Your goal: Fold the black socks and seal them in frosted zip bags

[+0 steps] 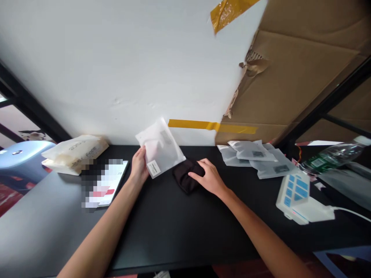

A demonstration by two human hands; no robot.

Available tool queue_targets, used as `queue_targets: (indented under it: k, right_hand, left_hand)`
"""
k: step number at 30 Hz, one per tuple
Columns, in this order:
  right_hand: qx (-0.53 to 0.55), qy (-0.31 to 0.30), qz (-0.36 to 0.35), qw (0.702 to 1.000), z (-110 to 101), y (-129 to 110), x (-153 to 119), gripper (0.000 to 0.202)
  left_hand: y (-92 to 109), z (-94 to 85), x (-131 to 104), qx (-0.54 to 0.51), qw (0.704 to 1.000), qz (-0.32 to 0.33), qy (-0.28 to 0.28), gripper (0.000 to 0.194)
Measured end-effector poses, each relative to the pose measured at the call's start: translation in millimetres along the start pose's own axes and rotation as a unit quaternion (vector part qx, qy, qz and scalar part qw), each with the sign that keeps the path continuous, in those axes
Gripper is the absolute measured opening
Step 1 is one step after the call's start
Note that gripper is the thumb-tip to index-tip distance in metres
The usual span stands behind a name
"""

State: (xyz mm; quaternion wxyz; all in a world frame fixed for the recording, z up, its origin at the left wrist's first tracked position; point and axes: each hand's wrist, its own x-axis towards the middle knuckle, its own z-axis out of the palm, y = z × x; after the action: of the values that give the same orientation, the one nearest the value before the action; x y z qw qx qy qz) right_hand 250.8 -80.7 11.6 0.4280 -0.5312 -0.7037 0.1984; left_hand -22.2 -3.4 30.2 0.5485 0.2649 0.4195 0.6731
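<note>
Over a black worktop (162, 227), I am clamping the fingers of the left hand (139, 166) on the left edge of a frosted bag (162, 144). With the right hand (211, 177), I am gripping a dark cloth (183, 178) between thumb and fingers, just beside the bag's lower right corner. A phone (115, 181) is lying left of the left fingers; clear packets (252, 152) and a white power strip (297, 195) are sitting right of the right fingers.

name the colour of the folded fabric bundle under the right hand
Dark brown, nearly black: the folded fabric bundle beneath the right hand, in the head view.
</note>
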Motion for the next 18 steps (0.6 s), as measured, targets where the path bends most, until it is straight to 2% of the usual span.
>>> queue_targets:
  k: [2,3,5,8,10,11,13,14,16,18]
  right_hand:
    - [-0.037,0.040,-0.037,0.998,-6.1,-8.3,-0.9,0.042]
    - [-0.022,0.045,-0.036,0.998,-10.0,-11.8,-0.5,0.044]
    - [0.080,0.002,0.009,0.997,-16.8,-16.7,0.8,0.047]
    - [0.274,-0.102,0.122,0.948,-21.3,-19.0,2.8,0.046]
    - [0.332,-0.109,0.179,0.920,-25.6,-17.1,5.2,0.043]
    - [0.342,-0.093,0.199,0.913,-30.3,-14.7,7.2,0.042]
    - [0.355,-0.020,0.225,0.907,-47.3,-5.7,12.9,0.037]
    - [0.362,0.038,0.229,0.903,-59.5,1.2,16.2,0.034]
    - [0.383,0.196,0.226,0.874,-88.5,19.9,22.3,0.030]
    - [0.407,0.337,0.220,0.820,-118.1,43.0,25.9,0.027]
  left_hand:
    - [-6.4,7.7,-10.9,0.033,0.997,-0.046,-0.051,0.037]
    - [-10.3,11.7,-17.1,0.053,0.993,-0.061,-0.081,0.038]
    - [-18.3,18.7,-29.1,0.097,0.983,-0.069,-0.140,0.042]
    - [-29.2,25.0,-44.0,0.200,0.958,-0.012,-0.206,0.045]
    - [-34.1,26.5,-51.5,0.274,0.934,0.053,-0.224,0.047]
    - [-35.5,26.8,-54.8,0.303,0.921,0.087,-0.228,0.046]
    - [-36.2,27.3,-61.3,0.356,0.888,0.156,-0.247,0.040]
    - [-35.7,27.7,-64.7,0.386,0.860,0.196,-0.271,0.037]
    - [-34.5,29.1,-71.9,0.452,0.774,0.279,-0.346,0.031]
    - [-34.6,30.9,-78.8,0.503,0.673,0.343,-0.421,0.033]
